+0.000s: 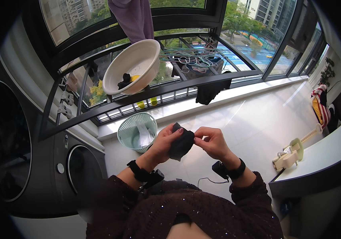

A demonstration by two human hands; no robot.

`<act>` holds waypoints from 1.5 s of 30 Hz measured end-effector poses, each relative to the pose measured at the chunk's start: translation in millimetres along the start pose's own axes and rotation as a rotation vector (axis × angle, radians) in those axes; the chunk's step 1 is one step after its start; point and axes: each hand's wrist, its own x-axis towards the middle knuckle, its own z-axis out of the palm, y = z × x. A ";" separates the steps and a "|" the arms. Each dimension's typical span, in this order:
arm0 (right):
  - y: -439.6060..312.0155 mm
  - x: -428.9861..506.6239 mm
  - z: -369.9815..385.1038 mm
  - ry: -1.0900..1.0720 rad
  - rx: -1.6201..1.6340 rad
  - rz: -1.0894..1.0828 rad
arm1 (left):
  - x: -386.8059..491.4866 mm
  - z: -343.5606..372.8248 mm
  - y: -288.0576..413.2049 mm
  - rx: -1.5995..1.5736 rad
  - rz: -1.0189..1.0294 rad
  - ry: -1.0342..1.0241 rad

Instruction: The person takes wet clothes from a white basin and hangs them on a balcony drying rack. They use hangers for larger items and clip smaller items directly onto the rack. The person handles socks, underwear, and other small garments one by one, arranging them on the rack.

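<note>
A small piece of black cloth [181, 144] is held between my two hands in front of my body. My left hand [162, 142] grips its left side, thumb on top. With thumb and index finger, my right hand [211, 141] pinches its right edge. Beyond my left hand a pale green perforated basket [122, 131] stands on the floor, with white items inside. Farther off, a cream plastic basin [113, 73] rests tilted on the black metal rack [122, 103], holding a black cloth item [124, 82] and something yellow.
Several wire hangers [197, 56] lie on the rack, and dark clothing [212, 89] hangs from it. A purple cloth [136, 21] hangs above the basin. Dark front-loading machines [50, 167] stand at left. At right are a white-topped counter [317, 155] and a beige appliance [287, 159].
</note>
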 end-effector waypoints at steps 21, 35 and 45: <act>-20.9 11.0 -14.9 -0.524 -0.135 -0.293 | -30.0 61.6 89.0 1.091 -0.001 -0.572; -130.1 118.7 -2.7 -0.578 0.223 0.144 | -100.0 14.0 269.9 1.263 -0.106 0.029; -235.3 308.3 115.5 -0.492 -0.435 0.111 | -107.9 -117.5 421.2 1.372 0.119 0.282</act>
